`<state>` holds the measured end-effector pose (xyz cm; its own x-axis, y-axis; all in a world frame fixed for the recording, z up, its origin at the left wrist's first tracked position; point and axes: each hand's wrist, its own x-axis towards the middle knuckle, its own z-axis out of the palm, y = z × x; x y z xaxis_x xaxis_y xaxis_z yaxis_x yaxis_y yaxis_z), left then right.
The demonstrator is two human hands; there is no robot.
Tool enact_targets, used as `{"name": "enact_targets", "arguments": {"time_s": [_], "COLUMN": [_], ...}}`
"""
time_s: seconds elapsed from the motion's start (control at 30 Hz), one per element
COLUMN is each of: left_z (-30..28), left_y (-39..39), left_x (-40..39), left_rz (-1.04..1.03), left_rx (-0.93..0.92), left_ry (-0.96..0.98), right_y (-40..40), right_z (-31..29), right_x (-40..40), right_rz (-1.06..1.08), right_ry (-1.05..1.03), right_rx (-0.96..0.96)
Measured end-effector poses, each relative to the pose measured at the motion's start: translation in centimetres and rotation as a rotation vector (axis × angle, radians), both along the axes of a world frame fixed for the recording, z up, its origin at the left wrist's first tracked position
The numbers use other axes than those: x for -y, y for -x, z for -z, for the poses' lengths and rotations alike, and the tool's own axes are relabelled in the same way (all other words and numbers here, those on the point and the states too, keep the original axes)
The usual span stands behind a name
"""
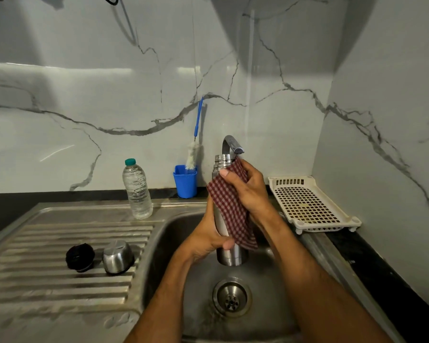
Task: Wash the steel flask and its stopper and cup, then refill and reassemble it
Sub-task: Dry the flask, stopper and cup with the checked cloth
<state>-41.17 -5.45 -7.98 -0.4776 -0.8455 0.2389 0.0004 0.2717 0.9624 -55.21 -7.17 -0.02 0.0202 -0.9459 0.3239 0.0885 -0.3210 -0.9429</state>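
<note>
One cylindrical steel flask (229, 253), upright over the sink (174, 233) basin, threaded neck bare. Left hand (208, 240) fingers curl round its lower body. Right hand (245, 191) clamps one checked cloth (229, 209) (red-white weave) against the shoulder. Left of the fingers, on the ribbed drainboard: one black stopper (80, 257), one domed steel cup (117, 256).

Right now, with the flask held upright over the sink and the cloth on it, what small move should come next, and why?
Probably slide the right hand with the checked cloth down the flask. The cloth covers only the upper body, the base below the left hand is bare, and stopper and cup wait on the drainboard.
</note>
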Motion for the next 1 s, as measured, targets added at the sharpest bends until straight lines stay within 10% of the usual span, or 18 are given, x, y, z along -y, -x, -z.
{"name": "enact_targets", "arguments": {"time_s": [0.4,0.63,0.87,1.0], "left_z": [0.6,0.1,0.0,0.1], "left_y": [-0.7,0.8,-0.9,-0.3], "left_x": [0.3,0.0,0.2,0.5], "left_rz": [-0.181,-0.547,-0.193,-0.355], "left_rx": [0.098,0.087,0.090,0.102], "left_ry": [-0.112,0.036,-0.048,0.016], "right_y": [0.2,-4.8,-0.5,-3.0], "right_z": [-2.9,-2.1,-4.3,-2.5], "right_x": [0.9,-1.1,-0.1,-0.5], "right_rz": [-0.540,0.338,-0.593,0.103], "right_ry": [-0.091,0.139,-0.127,0.045], "right_rx": [0.123,-0.113,0.211,-0.015]}}
